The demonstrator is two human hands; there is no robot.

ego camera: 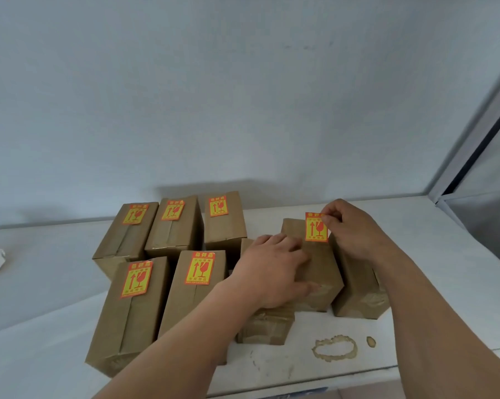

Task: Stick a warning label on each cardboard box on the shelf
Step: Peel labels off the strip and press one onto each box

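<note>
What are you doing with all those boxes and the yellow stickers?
A person is sticking red-and-yellow warning labels onto brown cardboard boxes on a white shelf. The right hand pinches a label at its top corner, laying it on the top of a box. The left hand rests flat on that box, steadying it. Five boxes to the left already wear labels, like the front one. The box on the far right shows none.

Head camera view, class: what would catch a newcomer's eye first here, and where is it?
The yellow-and-red warning label stands out, pinched by the right hand over the far end of a cardboard box right of centre, while the left hand rests on that box. Five labelled boxes stand to the left on the white shelf.
</note>
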